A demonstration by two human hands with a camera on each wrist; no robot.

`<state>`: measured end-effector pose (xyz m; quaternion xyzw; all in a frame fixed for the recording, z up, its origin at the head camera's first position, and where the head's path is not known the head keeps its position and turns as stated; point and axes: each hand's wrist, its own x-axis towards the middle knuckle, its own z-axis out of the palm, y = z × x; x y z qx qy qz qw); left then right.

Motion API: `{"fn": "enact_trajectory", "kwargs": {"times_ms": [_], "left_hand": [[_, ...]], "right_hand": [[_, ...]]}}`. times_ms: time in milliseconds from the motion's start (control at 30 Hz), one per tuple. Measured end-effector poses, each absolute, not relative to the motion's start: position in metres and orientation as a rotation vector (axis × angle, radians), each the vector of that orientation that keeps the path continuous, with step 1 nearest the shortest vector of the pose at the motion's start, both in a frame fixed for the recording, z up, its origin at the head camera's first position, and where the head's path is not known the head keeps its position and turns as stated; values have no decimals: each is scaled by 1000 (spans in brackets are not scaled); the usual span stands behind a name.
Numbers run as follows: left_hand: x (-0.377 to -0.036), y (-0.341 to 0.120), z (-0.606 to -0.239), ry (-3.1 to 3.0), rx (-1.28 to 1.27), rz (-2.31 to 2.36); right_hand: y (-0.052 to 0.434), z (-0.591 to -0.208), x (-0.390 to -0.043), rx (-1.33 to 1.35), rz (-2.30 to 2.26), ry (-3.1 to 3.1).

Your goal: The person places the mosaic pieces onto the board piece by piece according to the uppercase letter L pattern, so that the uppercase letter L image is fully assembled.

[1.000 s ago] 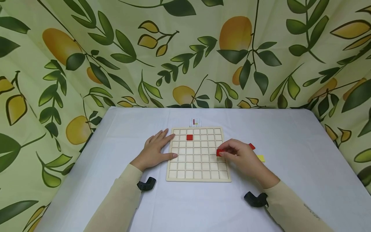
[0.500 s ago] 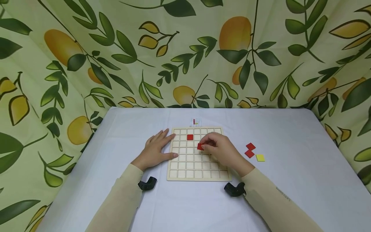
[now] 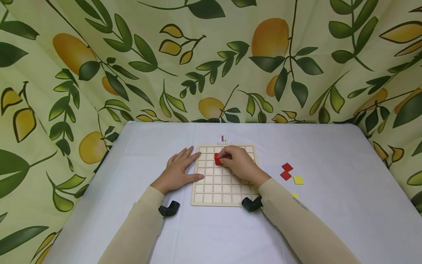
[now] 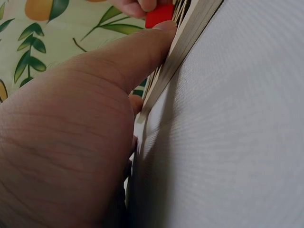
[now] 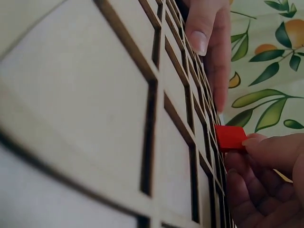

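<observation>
right hand [image 3: 238,162]: pinches small red square tile [image 3: 218,158], over far rows of wooden grid board [image 3: 211,190] | left hand [image 3: 179,169]: flat, fingers straight, touching board's left edge | right nearer

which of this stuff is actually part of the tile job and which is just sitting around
In use:
- wooden grid board
- red tile, pinched by right hand
- left hand, flat on the board's edge
- pattern card
- spare red tiles
- yellow tile

Lying about:
- leaf-print curtain
- white tablecloth
</observation>
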<state>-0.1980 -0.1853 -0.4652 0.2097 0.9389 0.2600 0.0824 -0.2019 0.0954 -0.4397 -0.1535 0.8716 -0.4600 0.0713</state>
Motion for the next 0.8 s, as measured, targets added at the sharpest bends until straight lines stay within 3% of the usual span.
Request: {"fn": "enact_trajectory", "kwargs": {"times_ms": [333, 633, 800], "left_hand": [[-198, -185, -464, 2808, 633, 783], [-196, -184, -461, 2809, 625, 780], [-197, -184, -461, 2807, 619, 778]], "right_hand": [[93, -444, -206, -498, -1343, 2619], [104, -432, -199, -357, -1590, 2364], [120, -422, -194, -409, -1706, 2243]]}}
